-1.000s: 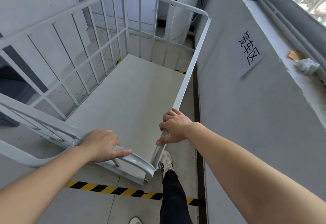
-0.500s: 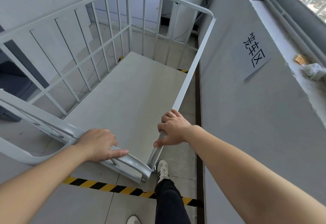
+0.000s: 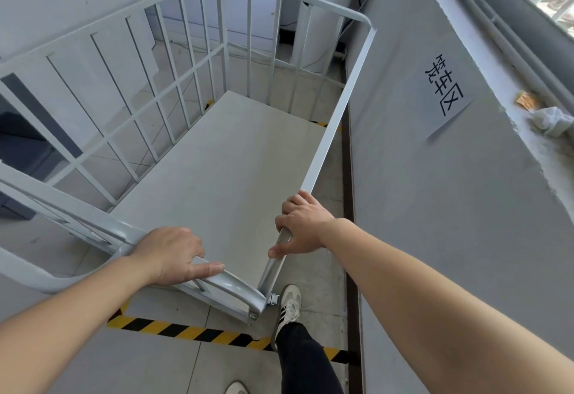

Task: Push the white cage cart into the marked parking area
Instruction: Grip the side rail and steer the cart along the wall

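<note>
The white cage cart fills the middle of the view, with barred sides and a bare flat deck. It stands lengthwise beside the grey wall on the right. My left hand grips the near top rail close to the cart's near right corner. My right hand is closed around the right side rail just ahead of that corner. A yellow-and-black floor tape runs across the floor just behind the cart's near end, and another short piece shows past the far end.
The grey wall runs close along the cart's right side and carries a paper sign. My foot is by the cart's near right corner. A white pillar and cabinets stand beyond the cart. A dark object lies left.
The cart has rolled forward a little, so more floor tape shows behind its near end. Both hands keep their grip, and my foot has stepped forward with it.
</note>
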`<state>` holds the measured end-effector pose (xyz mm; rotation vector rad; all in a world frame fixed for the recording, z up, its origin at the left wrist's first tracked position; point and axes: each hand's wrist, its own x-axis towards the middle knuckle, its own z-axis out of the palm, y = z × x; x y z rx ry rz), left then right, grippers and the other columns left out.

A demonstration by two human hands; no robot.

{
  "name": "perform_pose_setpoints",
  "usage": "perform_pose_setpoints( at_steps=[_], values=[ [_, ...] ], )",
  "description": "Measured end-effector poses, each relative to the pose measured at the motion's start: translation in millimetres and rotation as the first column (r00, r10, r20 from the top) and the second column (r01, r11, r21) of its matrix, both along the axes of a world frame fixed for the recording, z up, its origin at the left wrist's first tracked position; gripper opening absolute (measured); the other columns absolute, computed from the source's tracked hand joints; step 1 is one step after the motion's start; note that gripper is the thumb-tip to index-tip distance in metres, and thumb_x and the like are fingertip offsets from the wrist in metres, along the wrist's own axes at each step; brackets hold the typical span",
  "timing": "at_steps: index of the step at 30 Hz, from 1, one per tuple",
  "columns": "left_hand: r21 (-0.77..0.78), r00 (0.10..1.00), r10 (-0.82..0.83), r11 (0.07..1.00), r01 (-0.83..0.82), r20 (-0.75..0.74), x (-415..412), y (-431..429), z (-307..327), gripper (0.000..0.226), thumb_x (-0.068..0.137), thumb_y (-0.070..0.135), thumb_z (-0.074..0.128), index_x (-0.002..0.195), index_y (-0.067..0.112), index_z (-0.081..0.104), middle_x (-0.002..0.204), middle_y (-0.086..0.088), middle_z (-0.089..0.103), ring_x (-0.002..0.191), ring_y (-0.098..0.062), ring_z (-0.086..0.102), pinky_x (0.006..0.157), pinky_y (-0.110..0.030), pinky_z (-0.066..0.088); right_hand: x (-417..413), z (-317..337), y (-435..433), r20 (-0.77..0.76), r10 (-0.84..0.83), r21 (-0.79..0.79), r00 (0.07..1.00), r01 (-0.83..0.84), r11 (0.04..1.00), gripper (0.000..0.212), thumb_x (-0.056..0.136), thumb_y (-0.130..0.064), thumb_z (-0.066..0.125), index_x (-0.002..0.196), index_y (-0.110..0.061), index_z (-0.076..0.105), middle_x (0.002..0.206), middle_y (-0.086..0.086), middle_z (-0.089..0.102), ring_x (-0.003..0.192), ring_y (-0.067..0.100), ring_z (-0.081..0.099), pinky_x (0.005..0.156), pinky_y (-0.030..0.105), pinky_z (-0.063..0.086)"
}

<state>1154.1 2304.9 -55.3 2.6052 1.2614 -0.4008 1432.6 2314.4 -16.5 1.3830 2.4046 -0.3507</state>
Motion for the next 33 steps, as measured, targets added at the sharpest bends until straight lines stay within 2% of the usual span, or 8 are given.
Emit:
perform_pose_setpoints(
  at_steps=[11,16,27,33],
  values=[
    [0.002,1.000,-0.001,1.000,0.001,0.006,2.1,-1.1,4.1,0.113,0.057,0.092,-0.015,0.089,0.023,0.067,0.085,0.011,0.059,0.081,-0.006,0.052,0.068,-0.032,0.048,-1.1,2.8,1.7,0.049,0.014,-0.011,0.999,-0.014,1.000,0.073,0.073,-0.082,0.039,0.114,-0.024,0.059,0.121,0.005,0.051,0.125,0.022,0.028,0.112,0.042,0.007],
    [-0.019,1.000,-0.003,1.000,0.003,-0.013,5.0,-1.8,10.1,0.104,0.060,0.089,-0.012,0.086,0.024,0.065,0.081,0.014,0.054,0.079,-0.005,0.047,0.068,-0.029,0.045,-0.5,1.6,2.1,0.060,0.026,-0.004,0.998,-0.026,1.000,0.075,0.073,-0.082,0.037,0.115,-0.024,0.059,0.121,0.005,0.052,0.124,0.022,0.028,0.112,0.043,0.007],
    [0.015,0.999,-0.038,0.999,0.037,0.021,6.7,-3.7,11.2,0.109,0.055,0.088,-0.023,0.083,0.029,0.064,0.082,0.012,0.056,0.082,-0.004,0.049,0.070,-0.028,0.046,0.7,1.8,1.8,0.058,0.027,-0.009,0.998,-0.027,1.000,0.076,0.073,-0.082,0.037,0.118,-0.025,0.059,0.122,0.003,0.052,0.125,0.022,0.028,0.112,0.044,0.006],
    [0.016,0.999,-0.048,0.999,0.048,0.017,10.0,-3.9,15.8,0.106,0.051,0.087,-0.026,0.086,0.035,0.059,0.080,0.016,0.049,0.082,-0.002,0.044,0.066,-0.025,0.040,-0.7,1.8,2.9,0.076,0.018,-0.024,0.997,-0.016,1.000,0.076,0.074,-0.081,0.037,0.119,-0.025,0.059,0.123,0.003,0.052,0.126,0.023,0.028,0.112,0.044,0.007]
  ],
)
